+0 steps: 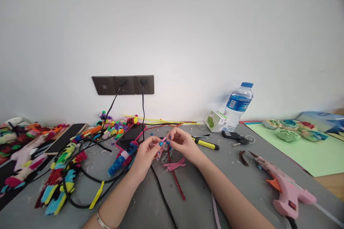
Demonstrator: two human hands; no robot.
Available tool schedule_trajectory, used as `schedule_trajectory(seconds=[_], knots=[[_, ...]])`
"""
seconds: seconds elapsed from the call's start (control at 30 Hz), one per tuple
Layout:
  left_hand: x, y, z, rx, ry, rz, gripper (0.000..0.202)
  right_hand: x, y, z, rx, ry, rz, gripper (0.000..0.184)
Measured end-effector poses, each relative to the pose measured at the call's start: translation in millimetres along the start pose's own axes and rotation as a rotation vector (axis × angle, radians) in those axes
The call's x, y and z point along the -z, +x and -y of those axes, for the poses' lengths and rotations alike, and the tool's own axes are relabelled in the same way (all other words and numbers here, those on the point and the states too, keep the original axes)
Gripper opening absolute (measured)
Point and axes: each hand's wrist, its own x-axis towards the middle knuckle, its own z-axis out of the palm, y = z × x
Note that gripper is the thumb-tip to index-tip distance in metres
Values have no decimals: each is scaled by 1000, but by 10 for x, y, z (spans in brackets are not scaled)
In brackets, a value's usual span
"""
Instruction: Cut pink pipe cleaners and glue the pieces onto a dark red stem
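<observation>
Near the middle of the grey table, my left hand [150, 150] and my right hand [183, 142] meet with fingertips pinched. A small strip of pink pipe cleaner [164, 139] runs between them, held by both. Just below my right hand lies a bundle of pink pipe-cleaner pieces [176, 165]. A red tinsel pipe cleaner [177, 182] stretches from under the hands toward the front. To the left of my left hand sits a blue and pink fuzzy figure [122, 159]. Fingers partly hide the held strip's ends.
A pink hot glue gun [285, 186] lies at right, near car keys [236, 137]. A yellow utility knife [205, 144], a tilted water bottle [238, 105] and a small box [215, 121] stand behind. Black cables [80, 205], phones and several fuzzy figures [60, 175] cover the left.
</observation>
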Motion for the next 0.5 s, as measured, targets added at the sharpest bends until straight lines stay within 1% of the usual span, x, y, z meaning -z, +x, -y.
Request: schedule_trajectory(seconds=[0.07,0.13,0.2,0.27,0.33,0.37,0.43,0.5], knots=[[5,8,7,8,-27,1,40,-12,-13,-5,7,-18,1,26],[22,28,8,2,-37,9,40,-21,-32,-13,15,-91,4,23],[56,65,-5,1,-48,3,42,-30,-52,6,46,-228,25,20],[107,117,-34,-17,-72,-64,48,-44,-67,94,86,-393,62,19],[165,169,-69,-25,-112,-133,53,-62,-79,285,95,-546,84,19],[192,190,-84,-27,-130,-158,54,-68,-91,417,75,-617,85,17],[231,216,-101,-37,-152,-195,57,-51,-158,719,-11,-760,73,13],[245,221,-97,-34,-149,-188,58,47,-327,989,-159,-905,64,12]])
